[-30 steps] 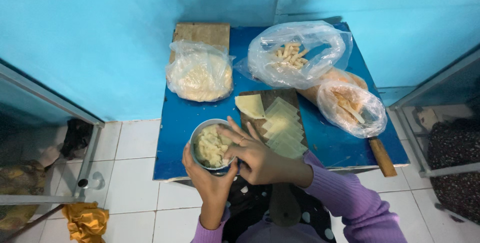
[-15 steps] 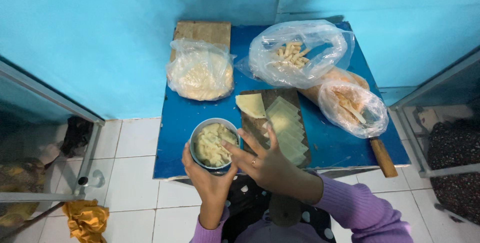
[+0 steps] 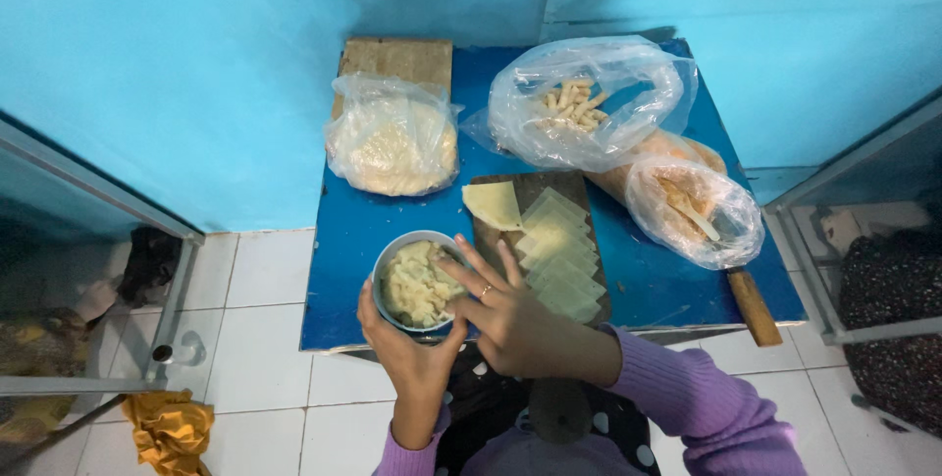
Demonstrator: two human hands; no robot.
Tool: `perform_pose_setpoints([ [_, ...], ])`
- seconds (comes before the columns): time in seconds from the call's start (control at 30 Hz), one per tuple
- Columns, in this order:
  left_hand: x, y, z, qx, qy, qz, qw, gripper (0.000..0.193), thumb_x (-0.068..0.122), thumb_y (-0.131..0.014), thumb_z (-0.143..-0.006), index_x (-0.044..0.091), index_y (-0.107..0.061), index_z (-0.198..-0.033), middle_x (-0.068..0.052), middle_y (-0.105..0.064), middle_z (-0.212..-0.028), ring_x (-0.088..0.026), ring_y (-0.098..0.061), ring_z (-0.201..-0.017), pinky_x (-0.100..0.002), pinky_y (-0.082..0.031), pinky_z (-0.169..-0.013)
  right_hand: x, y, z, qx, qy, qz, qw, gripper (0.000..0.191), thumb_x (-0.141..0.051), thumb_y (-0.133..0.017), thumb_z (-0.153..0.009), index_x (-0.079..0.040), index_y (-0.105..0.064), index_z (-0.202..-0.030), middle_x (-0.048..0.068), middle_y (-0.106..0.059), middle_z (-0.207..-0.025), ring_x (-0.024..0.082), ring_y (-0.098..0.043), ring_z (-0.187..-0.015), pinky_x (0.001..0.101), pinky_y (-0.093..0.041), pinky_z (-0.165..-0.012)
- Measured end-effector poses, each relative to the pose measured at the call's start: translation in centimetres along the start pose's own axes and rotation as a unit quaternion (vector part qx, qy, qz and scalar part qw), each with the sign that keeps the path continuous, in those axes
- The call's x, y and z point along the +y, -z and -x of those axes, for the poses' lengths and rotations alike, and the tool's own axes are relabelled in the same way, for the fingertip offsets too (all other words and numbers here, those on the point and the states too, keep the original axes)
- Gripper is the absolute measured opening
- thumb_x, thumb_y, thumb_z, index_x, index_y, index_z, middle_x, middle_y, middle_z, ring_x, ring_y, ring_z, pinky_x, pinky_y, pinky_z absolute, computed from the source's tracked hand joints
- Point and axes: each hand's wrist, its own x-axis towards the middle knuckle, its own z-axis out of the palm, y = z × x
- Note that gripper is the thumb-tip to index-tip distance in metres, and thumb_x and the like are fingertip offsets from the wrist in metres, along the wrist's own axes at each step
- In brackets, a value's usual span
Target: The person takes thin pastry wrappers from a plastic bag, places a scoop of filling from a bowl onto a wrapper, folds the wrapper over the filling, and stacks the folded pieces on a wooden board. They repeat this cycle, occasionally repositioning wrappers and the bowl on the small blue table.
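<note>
My left hand (image 3: 412, 353) cups a small metal bowl (image 3: 388, 265) of pale mashed filling (image 3: 415, 285) at the near edge of the blue table (image 3: 348, 231). Over the bowl's right side, my right hand (image 3: 515, 324) has its fingers spread, fingertips at the filling; a ring shows on one finger. Just right of the bowl lies a dark wooden board (image 3: 535, 191) with a row of several pale square dough sheets (image 3: 559, 260) and one loose sheet (image 3: 493, 205).
A clear bag of white dough (image 3: 392, 142) rests on a wooden board (image 3: 397, 59) at the back left. A bag of small sticks (image 3: 589, 103) and another bag (image 3: 697, 206) over a rolling pin (image 3: 754, 304) lie right. Blue wall behind, tiled floor, yellow cloth (image 3: 169, 429).
My right hand has drawn back from the bowl's centre toward its right rim and spread its fingers. The bowl stays in my left hand.
</note>
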Motion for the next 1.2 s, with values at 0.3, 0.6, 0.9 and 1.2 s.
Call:
perform_pose_setpoints([
  [0.3,0.0,0.1,0.1,-0.013,0.010,0.011,1.000,0.121,0.026,-0.096,-0.060,-0.005,-0.023,-0.152,-0.027,-0.040,-0.147,-0.044,-0.042,-0.136,-0.055,-0.035,-0.113,0.5,-1.0,1.0,0.011,-0.003,0.036,0.999,0.060,0.001,-0.064,-0.077,-0.005,-0.061,-0.136,0.022,-0.024,-0.166,0.049,-0.008,-0.156,0.0823,-0.008,-0.111],
  [0.6,-0.2,0.0,0.2,-0.005,0.001,-0.004,1.000,0.125,0.031,-0.099,-0.057,-0.005,-0.025,-0.151,-0.026,-0.040,-0.147,-0.044,-0.042,-0.137,-0.054,-0.034,-0.114,1.6,-2.7,3.6,0.104,0.102,0.403,0.903,0.033,-0.036,-0.064,-0.102,-0.018,-0.074,-0.128,-0.006,-0.042,-0.166,0.029,-0.029,-0.151,0.0745,-0.020,-0.112],
  [0.9,-0.2,0.3,0.3,-0.022,-0.008,0.019,1.000,0.131,0.030,-0.100,-0.053,-0.004,-0.021,-0.152,-0.029,-0.037,-0.147,-0.046,-0.040,-0.136,-0.055,-0.033,-0.113,3.0,-2.3,0.9,0.093,0.141,0.248,0.954,0.028,-0.044,-0.073,-0.094,-0.026,-0.075,-0.115,-0.010,-0.042,-0.163,0.030,-0.032,-0.153,0.0777,-0.028,-0.112],
  [1.2,-0.1,0.1,0.0,0.004,-0.028,-0.012,1.000,0.117,0.024,-0.095,-0.060,-0.006,-0.026,-0.149,-0.028,-0.040,-0.146,-0.045,-0.043,-0.136,-0.055,-0.035,-0.113,1.5,-0.1,0.8,0.045,0.024,0.133,0.990,0.016,-0.011,-0.069,-0.087,-0.011,-0.072,-0.103,0.010,-0.037,-0.164,0.044,-0.024,-0.154,0.0828,-0.021,-0.106],
])
